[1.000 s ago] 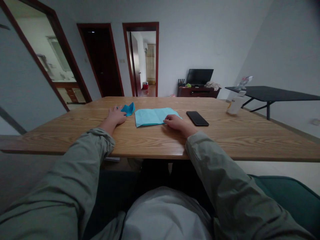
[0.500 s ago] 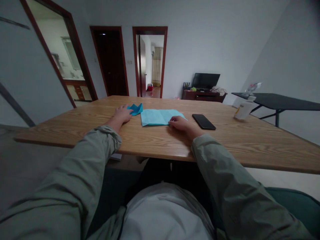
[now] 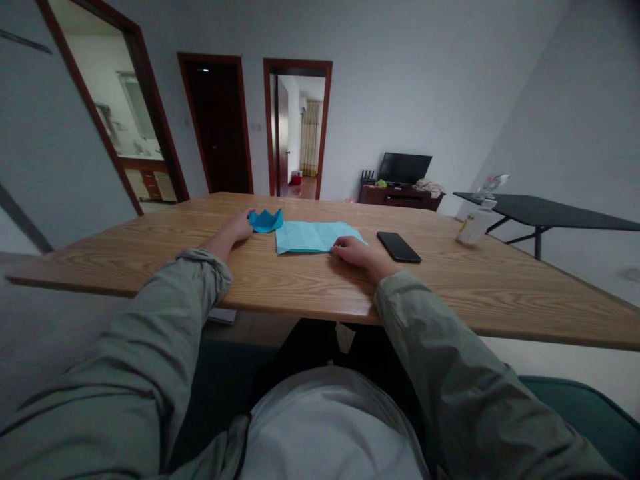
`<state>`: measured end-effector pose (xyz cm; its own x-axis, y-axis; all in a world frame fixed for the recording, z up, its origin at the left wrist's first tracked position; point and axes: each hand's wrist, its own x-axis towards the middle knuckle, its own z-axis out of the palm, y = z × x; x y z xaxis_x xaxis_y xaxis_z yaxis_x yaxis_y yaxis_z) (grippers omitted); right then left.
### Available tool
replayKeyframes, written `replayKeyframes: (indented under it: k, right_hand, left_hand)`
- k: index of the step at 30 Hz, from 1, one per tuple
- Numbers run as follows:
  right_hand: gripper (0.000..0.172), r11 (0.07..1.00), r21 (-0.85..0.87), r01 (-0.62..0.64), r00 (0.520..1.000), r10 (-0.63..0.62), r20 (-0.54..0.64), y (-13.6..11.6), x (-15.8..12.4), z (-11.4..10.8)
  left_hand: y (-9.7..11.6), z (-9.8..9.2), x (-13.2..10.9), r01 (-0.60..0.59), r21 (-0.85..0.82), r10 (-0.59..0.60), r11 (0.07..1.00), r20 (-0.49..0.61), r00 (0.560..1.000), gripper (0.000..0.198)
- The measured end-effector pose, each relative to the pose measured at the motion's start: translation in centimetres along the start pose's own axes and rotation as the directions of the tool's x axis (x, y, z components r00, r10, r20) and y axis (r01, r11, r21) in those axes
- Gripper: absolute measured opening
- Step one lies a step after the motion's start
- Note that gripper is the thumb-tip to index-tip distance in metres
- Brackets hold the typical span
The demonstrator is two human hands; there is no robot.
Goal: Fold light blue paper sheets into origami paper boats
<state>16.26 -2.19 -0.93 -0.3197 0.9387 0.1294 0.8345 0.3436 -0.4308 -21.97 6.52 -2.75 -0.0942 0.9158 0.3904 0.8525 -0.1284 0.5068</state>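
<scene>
We see the left hand (image 3: 233,228) open, fingertips just beside a creased, deep-blue folded paper piece (image 3: 265,221), and the right hand (image 3: 354,251) lying open on a flat, pale-blue folded paper sheet (image 3: 310,238), a light touch suiting thin paper on the smooth wood-grained tabletop (image 3: 150,267).

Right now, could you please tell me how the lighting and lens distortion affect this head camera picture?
In the head view, the room looks dim, with the far doorway brighter; the wide lens enlarges and stretches the near sleeve and splays the wooden table toward the edges; the light-blue paper sheet stays reasonably sharp, without harsh glare.
</scene>
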Motion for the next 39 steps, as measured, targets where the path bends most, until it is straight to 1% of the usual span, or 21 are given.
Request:
replayKeyframes:
  k: [2, 3, 5, 7, 9, 11, 13, 14, 17, 19, 20, 22, 24, 26, 27, 28, 30, 32, 35, 37, 39]
  right_hand:
    - [0.022, 1.0, -0.001, -0.002, 1.0, 0.002, 0.006, -0.1, -0.1, 0.0]
    - [0.022, 1.0, -0.003, -0.002, 1.0, 0.002, 0.007, -0.1, -0.1, 0.0]
    - [0.022, 1.0, -0.012, 0.004, 1.0, -0.004, 0.008, -0.1, 0.1, 0.0]
    - [0.023, 1.0, -0.024, 0.01, 1.0, -0.01, 0.01, 0.0, 0.2, 0.1]
    - [0.024, 0.999, -0.034, 0.013, 1.0, -0.013, 0.018, 0.1, 0.3, 0.1]
    - [0.025, 0.999, -0.046, 0.012, 1.0, -0.011, 0.025, 0.0, 0.4, 0.0]
    - [0.025, 0.998, -0.059, 0.018, 0.999, -0.016, 0.031, 0.0, 0.4, -0.1]
    - [0.025, 0.998, -0.065, 0.02, 0.999, -0.018, 0.03, 0.0, 0.4, -0.2]
    - [0.025, 0.997, -0.076, 0.004, 1.0, -0.002, 0.029, -0.1, 0.2, -0.4]
    - [0.026, 0.997, -0.078, -0.011, 0.999, 0.013, 0.032, -0.1, 0.1, -0.6]
    - [0.026, 0.997, -0.081, -0.013, 0.999, 0.016, 0.033, -0.2, 0.1, -0.6]
    - [0.026, 0.996, -0.085, -0.008, 0.999, 0.01, 0.032, -0.2, 0.0, -0.7]
    - [0.026, 0.996, -0.091, -0.007, 0.999, 0.011, 0.036, -0.3, 0.1, -0.7]
    - [0.026, 0.995, -0.094, -0.015, 0.999, 0.019, 0.048, -0.2, 0.1, -0.7]
    - [0.026, 0.996, -0.093, -0.019, 0.998, 0.024, 0.053, -0.2, 0.2, -0.6]
    - [0.026, 0.996, -0.091, -0.021, 0.998, 0.026, 0.056, -0.1, 0.3, -0.6]
    - [0.026, 0.996, -0.083, -0.014, 0.998, 0.018, 0.056, 0.0, 0.4, -0.5]
    - [0.026, 0.997, -0.081, -0.004, 0.999, 0.009, 0.051, 0.2, 0.5, -0.4]
    - [0.026, 0.997, -0.083, -0.004, 0.999, 0.008, 0.05, 0.2, 0.5, -0.4]
    - [0.026, 0.997, -0.083, -0.009, 0.999, 0.014, 0.049, 0.2, 0.6, -0.5]
    - [0.025, 0.997, -0.081, -0.006, 0.999, 0.01, 0.048, 0.2, 0.6, -0.5]
  left_hand:
    - [0.3, -0.5, -0.3, 0.032, -0.037, -0.033, 0.999, -0.023, 0.999, 0.062]
    - [0.4, -0.8, -0.5, 0.034, -0.085, -0.036, 0.996, -0.026, 0.999, 0.057]
    - [0.6, -1.4, -0.8, 0.031, -0.253, -0.036, 0.967, -0.016, 0.999, 0.046]
    - [0.7, -1.9, -1.1, 0.023, -0.403, -0.029, 0.915, -0.009, 1.0, 0.043]
    - [0.9, -1.9, -1.4, 0.026, -0.456, -0.023, 0.889, 0.011, 1.0, 0.044]
    - [1.1, -1.5, -1.6, 0.027, -0.418, 0.008, 0.908, 0.082, 0.997, 0.049]
    - [1.5, -0.9, -1.7, -0.018, -0.323, 0.067, 0.946, 0.141, 0.988, 0.05]
    - [1.7, -0.6, -1.8, -0.057, -0.263, 0.096, 0.963, 0.138, 0.986, 0.046]
    - [2.9, 0.0, -2.0, -0.186, -0.063, 0.188, 0.981, 0.043, 0.981, 0.03]
    - [3.8, 0.1, -2.0, -0.226, -0.003, 0.226, 0.974, 0.017, 0.974, 0.033]
    - [4.2, 0.0, -2.0, -0.236, -0.025, 0.237, 0.971, 0.024, 0.971, 0.036]
    - [4.7, 0.0, -1.9, -0.221, -0.151, 0.228, 0.963, 0.025, 0.973, 0.042]
    - [4.4, -0.2, -1.6, -0.188, -0.26, 0.188, 0.947, -0.023, 0.982, 0.043]
    - [3.6, -0.5, -1.4, -0.14, -0.243, 0.128, 0.96, -0.066, 0.99, 0.038]
    - [3.1, -0.7, -1.3, -0.115, -0.192, 0.107, 0.975, -0.053, 0.993, 0.035]
    - [2.6, -0.9, -1.3, -0.094, -0.135, 0.094, 0.986, -0.008, 0.996, 0.032]
    - [1.7, -1.4, -1.5, -0.084, -0.049, 0.09, 0.995, 0.125, 0.988, 0.028]
    - [1.2, -1.9, -1.7, -0.113, 0.007, 0.108, 0.994, 0.232, 0.967, 0.026]
    - [1.1, -2.2, -1.8, -0.138, 0.101, 0.097, 0.985, 0.335, 0.937, 0.027]
    - [1.2, -2.0, -1.9, -0.15, 0.153, 0.079, 0.977, 0.394, 0.916, 0.031]
    - [1.4, -1.6, -1.8, -0.175, 0.204, 0.072, 0.963, 0.431, 0.899, 0.035]
